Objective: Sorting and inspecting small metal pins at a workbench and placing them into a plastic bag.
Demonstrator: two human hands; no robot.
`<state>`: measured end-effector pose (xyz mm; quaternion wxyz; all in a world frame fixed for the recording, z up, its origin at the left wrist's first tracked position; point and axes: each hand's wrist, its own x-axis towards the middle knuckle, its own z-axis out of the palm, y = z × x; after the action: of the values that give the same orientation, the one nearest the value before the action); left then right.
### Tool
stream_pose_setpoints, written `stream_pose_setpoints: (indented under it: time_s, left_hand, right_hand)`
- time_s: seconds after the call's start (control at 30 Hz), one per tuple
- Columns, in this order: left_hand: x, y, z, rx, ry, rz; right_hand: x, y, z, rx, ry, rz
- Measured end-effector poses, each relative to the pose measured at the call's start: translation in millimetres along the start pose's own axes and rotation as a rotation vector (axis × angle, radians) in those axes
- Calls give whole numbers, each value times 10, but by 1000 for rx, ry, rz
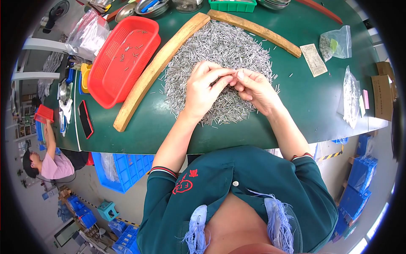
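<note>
Over a wide heap of small grey metal pins (220, 40) on the green table, my two hands meet fingertip to fingertip. My left hand (203, 86) has its thumb and forefinger pinched together, pointing right. From the other side my right hand (257, 88) pinches with thumb and forefinger, its other fingers curled in. Whatever sits between the fingertips is too small or too hidden to name. Two wooden bars fence the heap: a long one (156, 74) along its left side and another (260, 33) along the back right, touching at the far corner.
Left of the long bar stands a red plastic basket (111, 91) with a few pins inside. A phone (86, 119) lies near the left edge. On the right are a printed paper slip (314, 60), a bag of pins (338, 44) and a cardboard box (382, 97). Another person (59, 165) works at far left.
</note>
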<state>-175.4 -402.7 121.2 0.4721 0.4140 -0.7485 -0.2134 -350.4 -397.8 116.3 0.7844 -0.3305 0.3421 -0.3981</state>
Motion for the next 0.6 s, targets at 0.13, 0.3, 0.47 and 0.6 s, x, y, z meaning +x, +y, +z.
stream_pose_setpoints:
  time_s: [0.13,0.3,0.47,0.6]
  left_hand:
    - [-13,-11,15,-44,4,-9]
    - [-21,-45,8,-340,33,-275]
    - [-10,-65,-8,-815,0,-602]
    - [-23,-130,-47,-1154,-21,-819]
  right_hand:
    - [19,12,0,34,28,1]
    - [22,-35,-5,425,-21,171]
    - [57,18,-83,681,-133,254]
    - [61,18,-76,724,-146,266]
